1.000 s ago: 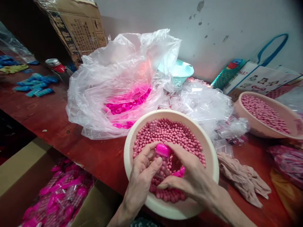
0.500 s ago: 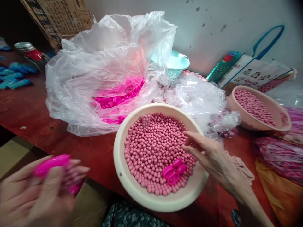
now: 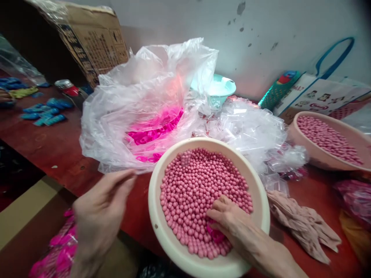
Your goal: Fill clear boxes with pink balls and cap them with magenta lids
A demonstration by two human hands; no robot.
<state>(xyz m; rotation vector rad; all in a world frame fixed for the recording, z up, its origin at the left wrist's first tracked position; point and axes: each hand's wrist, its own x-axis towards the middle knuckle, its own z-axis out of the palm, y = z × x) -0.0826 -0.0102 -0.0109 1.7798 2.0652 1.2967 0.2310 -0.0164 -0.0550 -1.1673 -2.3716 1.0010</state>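
Observation:
A cream bowl (image 3: 154, 208) full of small pink beads (image 3: 197, 181) stands at the front edge of a red-brown table (image 3: 58, 146). My right hand (image 3: 228, 220) lies in the bowl's near right part, its fingers curled down over a few bright pink caps (image 3: 215, 234) on the beads. My left hand (image 3: 101, 208) hovers left of the bowl over the table's edge, fingers spread and holding nothing. Below it, a cardboard box holds pink filled packs (image 3: 58, 255).
Behind the bowl lie a large clear bag of pink caps (image 3: 150, 131) and a heap of clear plastic pieces (image 3: 249, 127). A second bowl of beads (image 3: 304, 154) stands right, a beige cloth (image 3: 301, 224) beside me, blue pieces (image 3: 46, 112) far left, a teal funnel (image 3: 220, 88) behind.
My left hand carried a pink-capped pack down to the left and now comes back empty. My right hand dropped from above the beads onto the pink caps in the bowl.

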